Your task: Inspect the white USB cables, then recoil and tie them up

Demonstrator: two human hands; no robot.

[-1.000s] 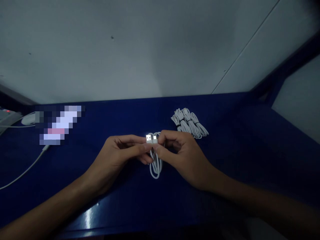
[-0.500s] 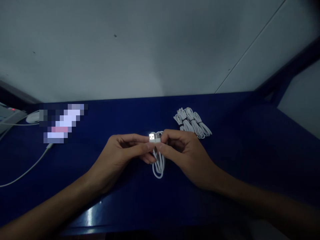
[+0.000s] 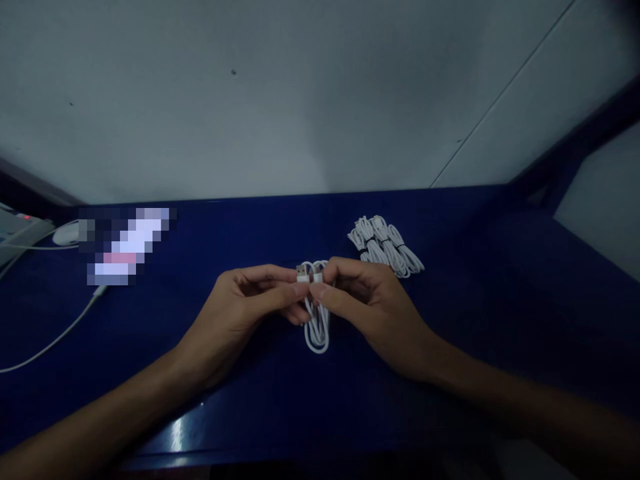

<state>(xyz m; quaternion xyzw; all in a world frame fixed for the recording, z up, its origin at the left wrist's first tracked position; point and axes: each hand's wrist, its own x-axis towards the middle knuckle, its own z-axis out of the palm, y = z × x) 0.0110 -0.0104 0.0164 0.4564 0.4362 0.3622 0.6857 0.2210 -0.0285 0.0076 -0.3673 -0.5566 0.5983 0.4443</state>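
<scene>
A coiled white USB cable (image 3: 317, 339) is held between my two hands over the blue table. My left hand (image 3: 257, 293) is closed, pinching the cable near its metal USB plug (image 3: 301, 271), which points away from me. On the other side, my right hand (image 3: 363, 293) pinches the cable by a second plug (image 3: 317, 273) that stands beside the first. Loops of the cable hang below my thumbs, and part of the coil is hidden behind my fingers.
Several bundled white cables (image 3: 387, 247) with black ties lie behind my right hand. At the left is a blurred-out bright device (image 3: 133, 243) with a white cord (image 3: 65, 343). A white object (image 3: 66, 234) sits near it. A pale wall (image 3: 280, 133) rises behind the blue table (image 3: 260, 227).
Both hands keep their grip on the cable. The two plugs have tilted slightly and moved a little apart, and the shine on the left plug has faded.
</scene>
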